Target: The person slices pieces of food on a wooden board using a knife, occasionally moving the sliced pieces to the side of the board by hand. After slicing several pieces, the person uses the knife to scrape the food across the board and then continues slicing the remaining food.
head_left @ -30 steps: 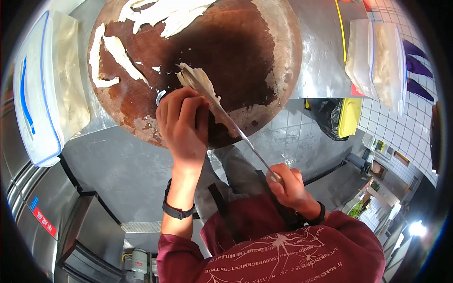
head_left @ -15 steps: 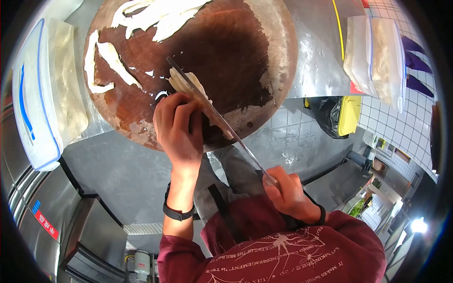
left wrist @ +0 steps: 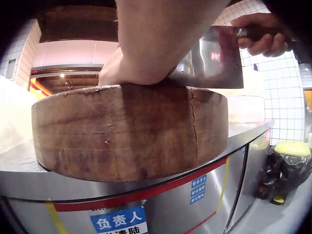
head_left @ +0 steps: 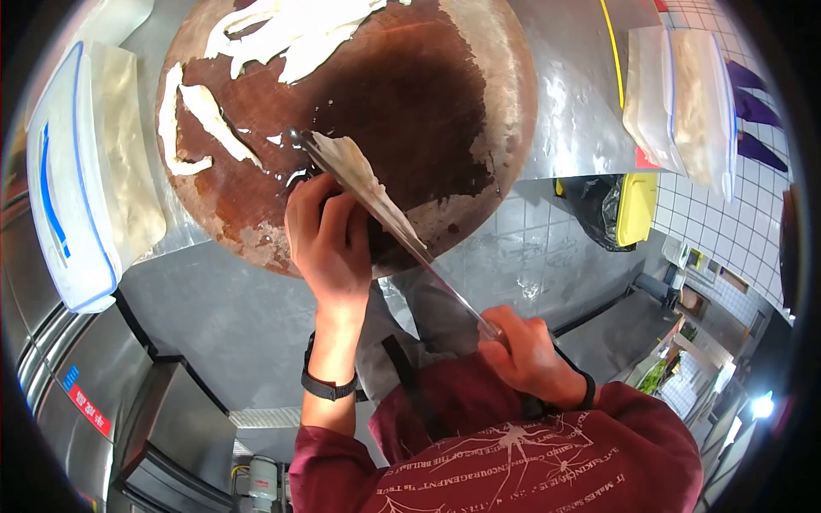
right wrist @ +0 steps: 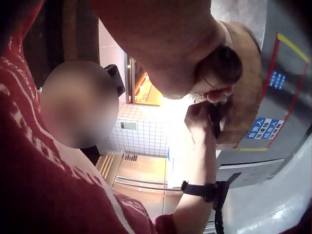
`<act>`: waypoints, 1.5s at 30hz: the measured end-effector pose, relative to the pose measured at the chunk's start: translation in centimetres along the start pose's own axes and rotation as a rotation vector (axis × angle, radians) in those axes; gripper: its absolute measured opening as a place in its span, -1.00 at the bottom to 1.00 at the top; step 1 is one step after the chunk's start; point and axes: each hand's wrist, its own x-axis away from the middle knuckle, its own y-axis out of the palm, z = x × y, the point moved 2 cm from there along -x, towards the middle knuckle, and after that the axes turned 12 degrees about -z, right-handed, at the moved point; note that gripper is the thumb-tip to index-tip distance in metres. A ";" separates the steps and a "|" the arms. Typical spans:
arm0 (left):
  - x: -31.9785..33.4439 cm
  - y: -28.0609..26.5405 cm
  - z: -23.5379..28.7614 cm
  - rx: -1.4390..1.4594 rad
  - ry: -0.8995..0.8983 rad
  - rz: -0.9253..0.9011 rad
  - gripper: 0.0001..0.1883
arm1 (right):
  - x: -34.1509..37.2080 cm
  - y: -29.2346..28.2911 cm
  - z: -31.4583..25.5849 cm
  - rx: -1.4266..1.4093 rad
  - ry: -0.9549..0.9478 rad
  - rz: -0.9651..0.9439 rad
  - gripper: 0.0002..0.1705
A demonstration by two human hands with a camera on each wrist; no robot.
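Observation:
My left hand point(head_left: 329, 239) rests near the front of a round wooden chopping block point(head_left: 410, 103), fingers bent over a pale, fleshy piece of food. The hand covers most of that piece. Along its knuckles stands a cleaver point(left wrist: 219, 61), seen nearly edge-on in the head view, its blade slanting across the block. My right hand point(head_left: 530, 355) grips the cleaver's handle, off the block's front edge. Pale cut food point(head_left: 355, 162) lies along the blade's right side. In the right wrist view, the handle's dark round end point(right wrist: 228, 66) shows in my right hand.
More pale strips point(head_left: 316, 43) lie at the block's far side, with two thin strips point(head_left: 205, 115) on its left. Clear plastic tubs stand left point(head_left: 77, 179) and right point(head_left: 684, 111) on the steel counter point(head_left: 581, 85). A yellow-lidded bin point(head_left: 635, 209) stands beyond, on the right.
The cleaver's tip first rose and reached farther past the food, then drew back down toward my left hand. Cut food now lies against the blade's right side. My left hand stays nearly in place.

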 end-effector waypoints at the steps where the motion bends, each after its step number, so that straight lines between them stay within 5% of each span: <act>1: -0.1 0.0 0.1 0.026 0.005 0.001 -0.81 | -0.1 -0.1 -0.1 0.003 -0.002 -0.005 -0.68; 45: -0.3 0.0 -0.2 -0.014 0.070 0.057 -0.84 | -2.9 -1.3 -2.9 0.075 0.028 0.020 -0.75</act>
